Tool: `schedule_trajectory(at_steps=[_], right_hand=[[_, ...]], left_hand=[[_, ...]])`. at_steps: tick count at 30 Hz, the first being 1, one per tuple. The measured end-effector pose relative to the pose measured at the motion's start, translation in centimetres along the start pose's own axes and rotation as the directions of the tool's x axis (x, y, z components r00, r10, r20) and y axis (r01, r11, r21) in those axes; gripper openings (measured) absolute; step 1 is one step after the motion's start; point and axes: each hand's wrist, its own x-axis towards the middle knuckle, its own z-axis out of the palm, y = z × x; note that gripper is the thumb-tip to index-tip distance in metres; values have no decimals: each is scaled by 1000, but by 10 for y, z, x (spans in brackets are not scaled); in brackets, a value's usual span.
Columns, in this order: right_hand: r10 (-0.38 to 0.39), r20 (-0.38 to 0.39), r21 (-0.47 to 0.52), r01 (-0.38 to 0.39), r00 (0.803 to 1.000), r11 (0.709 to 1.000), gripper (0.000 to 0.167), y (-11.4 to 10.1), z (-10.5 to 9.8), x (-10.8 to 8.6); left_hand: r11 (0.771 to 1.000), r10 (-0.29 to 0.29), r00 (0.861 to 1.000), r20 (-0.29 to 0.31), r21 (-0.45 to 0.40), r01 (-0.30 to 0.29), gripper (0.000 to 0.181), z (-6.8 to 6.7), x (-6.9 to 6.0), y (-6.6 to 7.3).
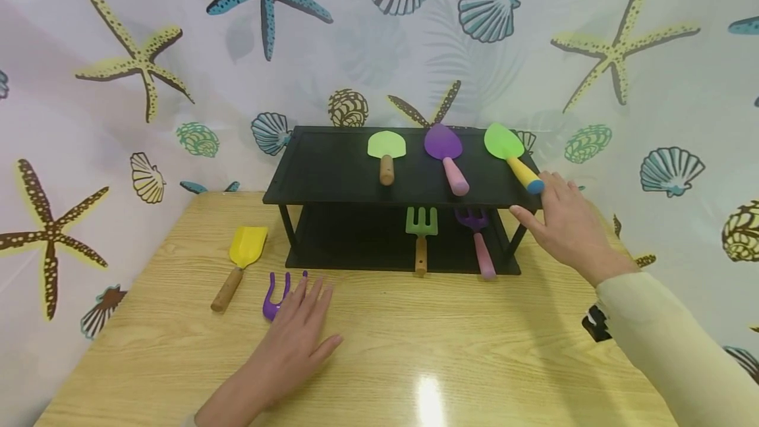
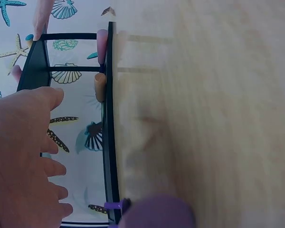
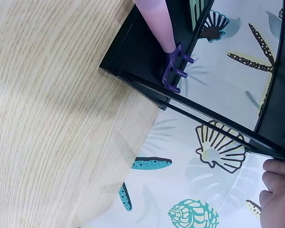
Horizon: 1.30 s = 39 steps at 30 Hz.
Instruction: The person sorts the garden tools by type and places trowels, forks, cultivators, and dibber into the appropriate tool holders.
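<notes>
My left hand [image 1: 290, 341] reaches over a purple toy hand fork [image 1: 271, 308] on the table, fingers extended and covering part of it. In the left wrist view, a blurred purple shape [image 2: 156, 213] lies below the hand, apart from the fingers. My right hand [image 1: 566, 229] is at the right end of the black two-tier rack [image 1: 332, 170], thumb spread from the fingers. Beside it, a green toy shovel [image 1: 503, 140] with a yellow, blue-tipped handle lies on the top tier. Whether the fingertips touch the handle or the rack edge is unclear.
Also on the top tier are a pale-green shovel [image 1: 387, 145] and a purple shovel [image 1: 443, 142]. The lower tier bears a green fork [image 1: 421, 223] and a purple fork with a pink handle [image 1: 483, 256]. A yellow shovel [image 1: 247, 246] lies on the table's left side.
</notes>
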Motion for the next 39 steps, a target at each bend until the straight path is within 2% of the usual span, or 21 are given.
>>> schedule_trajectory(at_steps=[3, 9, 15, 17, 20, 24, 28, 30, 34, 39], right_hand=[[4, 3, 0, -4, 1000, 1000, 95, 0, 0, 0], [12, 5, 11, -12, 1000, 1000, 95, 0, 0, 0], [16, 9, 13, -16, 1000, 1000, 95, 0, 0, -1], [15, 9, 12, -15, 1000, 1000, 95, 0, 1, -1], [9, 8, 14, -9, 1000, 1000, 95, 0, 1, -1], [6, 7, 20, -6, 1000, 1000, 95, 1, 2, -1], [10, 6, 21, -10, 1000, 1000, 95, 1, 2, -1], [9, 4, 18, -10, 1000, 1000, 95, 1, 1, -1], [7, 4, 13, -8, 1000, 1000, 95, 0, 1, -1], [9, 7, 12, -9, 1000, 1000, 95, -1, 0, -1]], left_hand=[[1000, -21, 1000, -2, 11, 21, 76, 0, -9, -4], [998, -41, 998, -47, 37, 43, 72, 2, -28, -14], [997, -53, 998, -42, 45, 55, 72, 4, -43, -21], [997, -61, 998, -23, 55, 62, 73, 5, -46, -23], [995, -86, 996, 37, 60, 83, 74, 7, -51, -25], [993, -120, 985, 125, 37, 116, 77, 11, -54, -28], [993, -117, 981, 157, 41, 112, 78, 14, -57, -31], [994, -99, 986, 138, 54, 93, 77, 16, -59, -32], [995, -45, 998, 50, 94, 41, 76, 20, -64, -33], [988, -17, 1000, -10, 151, 18, 79, 25, -71, -33]])
